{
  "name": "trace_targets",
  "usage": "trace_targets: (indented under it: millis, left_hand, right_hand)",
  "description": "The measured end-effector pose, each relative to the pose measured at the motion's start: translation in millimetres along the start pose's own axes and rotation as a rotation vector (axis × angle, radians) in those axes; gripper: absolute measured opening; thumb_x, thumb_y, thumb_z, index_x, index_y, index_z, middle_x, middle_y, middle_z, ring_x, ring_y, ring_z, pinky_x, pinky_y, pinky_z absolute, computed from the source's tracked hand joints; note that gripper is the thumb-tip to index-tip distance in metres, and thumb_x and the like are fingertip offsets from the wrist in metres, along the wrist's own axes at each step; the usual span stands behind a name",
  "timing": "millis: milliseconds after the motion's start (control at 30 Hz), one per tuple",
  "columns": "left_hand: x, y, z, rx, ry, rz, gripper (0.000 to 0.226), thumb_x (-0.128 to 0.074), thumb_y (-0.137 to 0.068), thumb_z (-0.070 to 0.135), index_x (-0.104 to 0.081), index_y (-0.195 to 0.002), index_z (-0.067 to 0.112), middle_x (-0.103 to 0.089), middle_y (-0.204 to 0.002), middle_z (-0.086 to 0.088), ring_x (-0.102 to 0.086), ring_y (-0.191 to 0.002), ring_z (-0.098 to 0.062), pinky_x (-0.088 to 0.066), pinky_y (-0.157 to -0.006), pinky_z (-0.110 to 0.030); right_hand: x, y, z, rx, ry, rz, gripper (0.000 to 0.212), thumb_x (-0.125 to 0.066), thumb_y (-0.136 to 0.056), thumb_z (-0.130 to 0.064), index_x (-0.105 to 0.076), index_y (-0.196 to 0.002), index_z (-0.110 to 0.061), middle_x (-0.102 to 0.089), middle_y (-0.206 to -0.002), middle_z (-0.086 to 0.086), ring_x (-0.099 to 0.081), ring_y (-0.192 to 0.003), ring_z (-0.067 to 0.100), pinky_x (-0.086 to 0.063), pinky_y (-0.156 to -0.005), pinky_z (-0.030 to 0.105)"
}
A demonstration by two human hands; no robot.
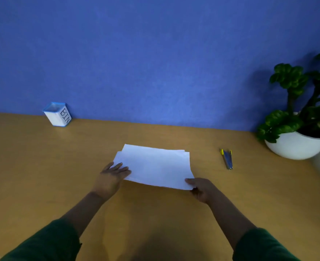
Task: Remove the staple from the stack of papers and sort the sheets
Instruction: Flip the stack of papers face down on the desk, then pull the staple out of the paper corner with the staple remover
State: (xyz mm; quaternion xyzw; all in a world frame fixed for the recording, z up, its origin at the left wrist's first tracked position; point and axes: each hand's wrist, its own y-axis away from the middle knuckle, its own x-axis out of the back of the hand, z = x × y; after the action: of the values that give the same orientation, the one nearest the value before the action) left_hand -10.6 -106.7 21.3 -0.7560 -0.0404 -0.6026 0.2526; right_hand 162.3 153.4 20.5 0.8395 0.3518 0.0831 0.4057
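Where both rest, white fanned papers (155, 166): left hand (112, 176) flat, right hand (200, 187) pinching corner

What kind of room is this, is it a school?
Probably an office or study desk, not surely a school: a tan wooden desk against a blue wall, a stack of white paper sheets, a small white container labelled BIN, and a potted green plant.

"BIN" in black capitals on the white, blue-rimmed container (57, 114) by the wall.
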Motion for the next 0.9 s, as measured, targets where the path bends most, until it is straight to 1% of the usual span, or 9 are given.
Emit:
trace_targets:
  millis: [67,100,200,333,500,600,700,800,900]
  left_hand:
    - [-17,13,3,0.131,0.090,-0.198,0.040,-0.051,-0.078,0.001,-0.072,-0.109,0.016,-0.069,-0.118,-0.007,-0.063,-0.114,-0.028,-0.045,-0.098,-0.052]
    - [-26,18,4,0.225,0.134,-0.363,0.046,-0.051,-0.085,0.005,-0.059,-0.128,0.019,-0.054,-0.138,-0.005,-0.045,-0.133,-0.025,-0.029,-0.112,-0.049]
    - [-40,22,9,0.373,0.141,-0.626,0.062,-0.040,-0.094,0.018,-0.016,-0.151,0.027,-0.014,-0.159,0.002,-0.003,-0.148,-0.018,-0.003,-0.118,-0.046]
    - [-45,8,40,0.358,0.234,-0.567,0.069,-0.041,-0.095,0.030,-0.002,-0.152,0.025,0.000,-0.161,-0.001,0.008,-0.148,-0.021,0.004,-0.117,-0.048]
    - [-52,-1,94,0.148,0.296,-0.533,0.073,-0.041,-0.094,0.043,-0.001,-0.152,0.022,0.006,-0.161,-0.001,0.010,-0.148,-0.022,0.005,-0.118,-0.046]
    - [-61,5,112,0.108,0.334,-0.573,0.077,-0.039,-0.093,0.052,-0.001,-0.152,0.021,0.010,-0.160,-0.001,0.012,-0.147,-0.021,0.007,-0.117,-0.045]
    - [-67,18,112,0.153,0.333,-0.484,0.078,-0.035,-0.091,0.059,-0.005,-0.152,0.021,0.007,-0.160,-0.001,0.009,-0.147,-0.024,0.010,-0.116,-0.047]
    - [-68,25,108,0.160,0.287,-0.399,0.074,-0.033,-0.090,0.060,-0.019,-0.151,0.020,-0.009,-0.159,-0.002,-0.004,-0.147,-0.027,0.005,-0.115,-0.051]
    - [-69,25,109,0.182,0.275,-0.421,0.074,-0.027,-0.090,0.062,-0.013,-0.152,0.023,-0.003,-0.160,0.002,0.002,-0.148,-0.022,0.010,-0.115,-0.048]
  right_hand:
    - [2,-3,11,-0.021,0.087,0.032,0.026,-0.059,-0.087,0.005,-0.055,-0.112,0.011,-0.062,-0.097,0.016,-0.060,-0.084,0.028,-0.049,-0.062,0.030]
    - [3,-4,15,-0.026,0.127,0.040,0.030,-0.059,-0.086,0.005,-0.054,-0.115,0.013,-0.062,-0.105,0.020,-0.060,-0.090,0.030,-0.049,-0.063,0.030]
    - [-2,-5,24,-0.027,0.213,0.046,0.031,-0.062,-0.083,0.009,-0.056,-0.113,0.013,-0.058,-0.124,0.025,-0.058,-0.103,0.033,-0.049,-0.067,0.031]
    - [-20,-3,41,-0.057,0.267,0.047,0.032,-0.067,-0.079,0.007,-0.058,-0.110,0.009,-0.062,-0.114,0.021,-0.060,-0.091,0.030,-0.050,-0.058,0.030]
    - [-44,-5,55,-0.071,0.231,0.027,0.023,-0.061,-0.087,-0.001,-0.057,-0.109,0.006,-0.061,-0.097,0.017,-0.061,-0.083,0.028,-0.050,-0.056,0.029]
    - [-49,-3,53,-0.047,0.335,-0.010,0.012,-0.056,-0.090,-0.006,-0.059,-0.100,0.001,-0.062,-0.081,0.011,-0.060,-0.068,0.022,-0.048,-0.052,0.027]
    - [-42,-3,46,-0.016,0.480,-0.028,0.012,-0.055,-0.090,-0.010,-0.062,-0.083,-0.004,-0.064,-0.073,0.008,-0.059,-0.059,0.016,-0.045,-0.052,0.024]
    - [-21,-8,33,0.078,0.547,0.055,0.010,-0.056,-0.089,-0.008,-0.062,-0.089,-0.001,-0.062,-0.074,0.012,-0.055,-0.055,0.016,-0.040,-0.048,0.022]
    - [11,-22,18,0.167,0.549,0.204,0.014,-0.056,-0.088,-0.006,-0.064,-0.098,0.000,-0.060,-0.069,0.008,-0.053,-0.052,0.014,-0.039,-0.040,0.017]
